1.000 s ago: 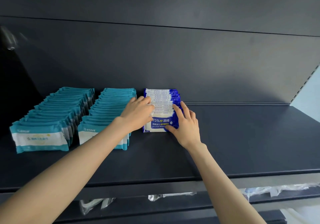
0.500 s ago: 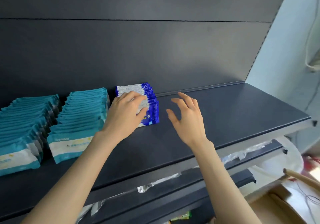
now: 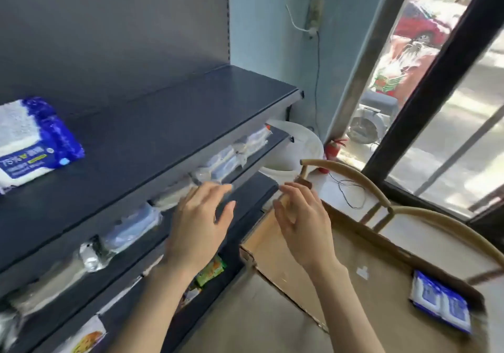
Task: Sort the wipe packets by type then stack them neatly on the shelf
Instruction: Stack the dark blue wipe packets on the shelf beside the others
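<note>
Both hands have come off the wipe stack and swung away to the right, and the view has turned with them, so the teal rows are out of frame. The left hand (image 3: 200, 227) and the right hand (image 3: 304, 224) hang in mid-air side by side, palms roughly facing each other, fingers spread and relaxed, grasping nothing. They are blurred by motion, which fits a reach in progress rather than a pause.

Below and to the right of them sits an open brown cardboard box (image 3: 275, 246). In its far corner lie a few flat blue-and-white wipe packets (image 3: 443, 307), loose and overlapping, well apart from either hand. These are probably the next ones to fetch, which would explain the empty, ready hands heading that way.

Left of the hands, the lower shelves hold clear plastic-wrapped goods (image 3: 131, 230) lying along the front edge; these seem no part of the sorting.

Higher and further back, the dark flat metal shelf (image 3: 163, 134) carries the row of blue-and-white alcohol wipe packets (image 3: 35, 145) at its left, standing one behind another with the labels facing out. The long bare stretch to its right leaves room for more of this type.

Beyond the shelf end stand a white plastic bucket (image 3: 294, 145) and a curved wooden chair rail (image 3: 351, 172).
</note>
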Demonstrator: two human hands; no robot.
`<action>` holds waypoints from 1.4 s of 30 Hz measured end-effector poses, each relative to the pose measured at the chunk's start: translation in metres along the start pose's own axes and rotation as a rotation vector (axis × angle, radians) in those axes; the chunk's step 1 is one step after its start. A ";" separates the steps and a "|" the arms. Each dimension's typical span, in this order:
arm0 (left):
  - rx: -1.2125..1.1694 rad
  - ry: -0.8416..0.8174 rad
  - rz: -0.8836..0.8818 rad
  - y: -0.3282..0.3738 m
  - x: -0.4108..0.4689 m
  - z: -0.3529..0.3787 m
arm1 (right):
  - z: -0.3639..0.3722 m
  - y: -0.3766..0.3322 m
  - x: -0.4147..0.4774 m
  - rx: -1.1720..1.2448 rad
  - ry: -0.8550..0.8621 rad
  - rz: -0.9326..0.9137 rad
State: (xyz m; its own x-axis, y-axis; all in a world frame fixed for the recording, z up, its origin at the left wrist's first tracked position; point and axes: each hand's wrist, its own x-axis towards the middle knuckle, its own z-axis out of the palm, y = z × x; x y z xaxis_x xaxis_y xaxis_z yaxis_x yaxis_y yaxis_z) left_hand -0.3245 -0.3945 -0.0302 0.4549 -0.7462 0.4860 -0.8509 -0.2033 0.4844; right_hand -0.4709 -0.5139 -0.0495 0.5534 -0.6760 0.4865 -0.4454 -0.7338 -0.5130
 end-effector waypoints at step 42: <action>-0.212 -1.165 0.015 0.348 -0.050 0.566 | -0.199 0.534 -0.222 -0.087 -0.158 1.165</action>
State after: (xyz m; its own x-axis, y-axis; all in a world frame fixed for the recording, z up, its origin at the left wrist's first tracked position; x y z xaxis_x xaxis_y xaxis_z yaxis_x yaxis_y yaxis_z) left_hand -0.7920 -0.7870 -0.2972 -0.1616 -0.8977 -0.4099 -0.7435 -0.1624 0.6487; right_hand -0.9721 -0.7690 -0.2906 -0.1412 -0.9297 -0.3401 -0.7827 0.3152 -0.5367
